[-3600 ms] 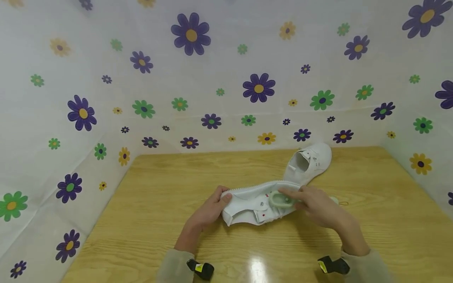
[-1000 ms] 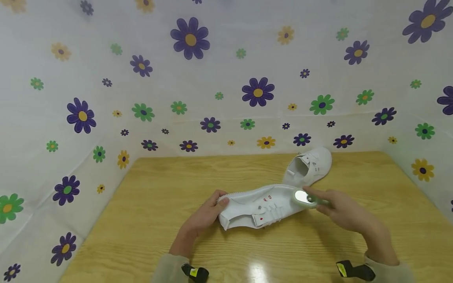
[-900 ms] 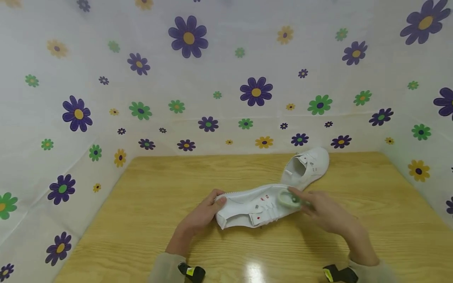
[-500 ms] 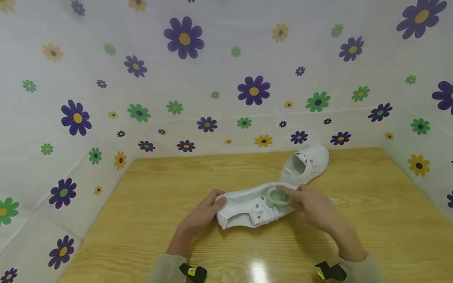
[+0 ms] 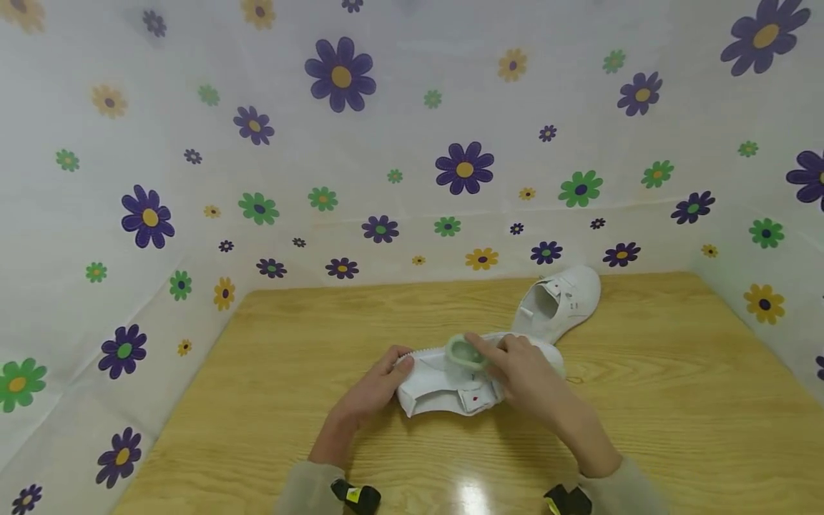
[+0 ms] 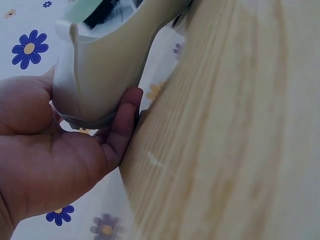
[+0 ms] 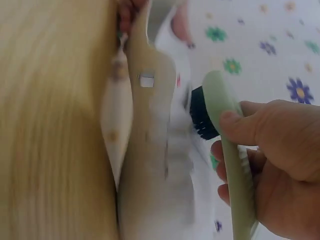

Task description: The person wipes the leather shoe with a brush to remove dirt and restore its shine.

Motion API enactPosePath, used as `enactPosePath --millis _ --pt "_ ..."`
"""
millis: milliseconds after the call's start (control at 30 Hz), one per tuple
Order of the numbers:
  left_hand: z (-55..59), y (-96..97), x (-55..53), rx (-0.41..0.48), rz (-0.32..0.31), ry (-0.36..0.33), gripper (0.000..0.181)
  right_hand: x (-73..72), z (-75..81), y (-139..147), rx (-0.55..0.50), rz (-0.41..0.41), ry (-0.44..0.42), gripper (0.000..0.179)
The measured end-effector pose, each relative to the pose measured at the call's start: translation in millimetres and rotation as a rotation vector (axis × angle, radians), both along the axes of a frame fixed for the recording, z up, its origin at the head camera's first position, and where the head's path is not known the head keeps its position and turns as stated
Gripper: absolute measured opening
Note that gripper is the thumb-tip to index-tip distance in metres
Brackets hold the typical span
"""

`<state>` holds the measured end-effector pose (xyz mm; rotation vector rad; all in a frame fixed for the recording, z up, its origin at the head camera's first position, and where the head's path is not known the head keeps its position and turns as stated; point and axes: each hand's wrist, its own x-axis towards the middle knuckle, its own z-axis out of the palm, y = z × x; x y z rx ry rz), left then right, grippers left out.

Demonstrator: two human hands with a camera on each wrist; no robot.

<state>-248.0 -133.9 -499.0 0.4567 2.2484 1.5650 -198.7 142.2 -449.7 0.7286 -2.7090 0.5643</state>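
White shoe point(image 5: 433, 378), held tipped on its side above or on the table point(image 5: 290, 372); whether it touches the wood cannot be told. The heel lies at the left, the toe at the right; the toothed edge of the sole faces the far side and the foot opening faces the wearer. A small red mark shows on the flap beside the laces. The heel sits within the left hand point(image 5: 370, 392): thumb on the upper, fingers curled beneath at the sole, as the left wrist view shows, with no slack between hand and shoe. The rest of the shoe extends beyond this grip to the right.

Pale green brush point(image 7: 216, 95), over the middle of the shoe. Its dark bristles point(image 7: 201, 114) point at the upper and lie against it or just beside it; blur hides which. The handle runs through the right hand point(image 5: 531, 379), whose thumb and curled fingers close firmly round it, the head projecting past the grip. In the head view the index finger reaches along the rim of the brush head.

Second white shoe point(image 5: 575, 297), upright behind the toe of the first, outside both grips. Flowered cloth point(image 5: 393, 121) rises behind and at both sides of the table. Dark wrist devices point(image 5: 357, 497) sit at both sleeves point(image 5: 312, 490).
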Motion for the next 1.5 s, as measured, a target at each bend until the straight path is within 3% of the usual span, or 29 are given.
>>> enactPosePath --millis 167,233,400,467,733,967,1067,1233,1333,1500 --pt "-3.3 0.2 0.5 0.02 -0.027 0.0 0.044 1.0 -4.8 -28 0.054 0.082 -0.016 0.063" --pt "-5.1 0.0 -0.2 0.052 -0.047 -0.025 0.046 2.4 -3.4 -25 0.064 0.059 -0.04 0.062" --pt "-8.4 -3.5 -2.0 0.129 -0.09 -0.117 0.045 4.9 4.9 4 0.027 -0.086 -0.069 0.055" --pt "-8.2 -5.9 -2.0 0.138 -0.093 -0.136 0.046 5.1 5.3 9 0.018 -0.098 -0.072 0.054" --pt "-6.5 -8.7 -3.2 0.159 -0.096 -0.145 0.046 3.5 -6.6 -27 0.094 0.003 -0.036 0.054" --pt "-6.3 -5.0 -2.8 0.158 -0.097 -0.128 0.045 4.8 -9.2 -39 0.161 0.096 -0.023 0.058" --pt "-7.1 -1.9 -1.9 0.147 -0.067 -0.132 0.046 5.4 -3.0 -27 0.162 0.078 -0.08 0.058" --pt "-6.4 2.2 -1.8 0.13 -0.059 -0.127 0.046 8.5 17.3 20 0.082 -0.076 -0.224 0.054" --pt "-5.8 1.4 -2.4 0.132 -0.062 -0.127 0.045 10.5 23.0 41 0.037 -0.131 -0.262 0.053" --pt "-5.8 -2.8 -2.6 0.135 -0.033 -0.134 0.045 7.6 16.5 31 0.064 -0.063 -0.204 0.052"
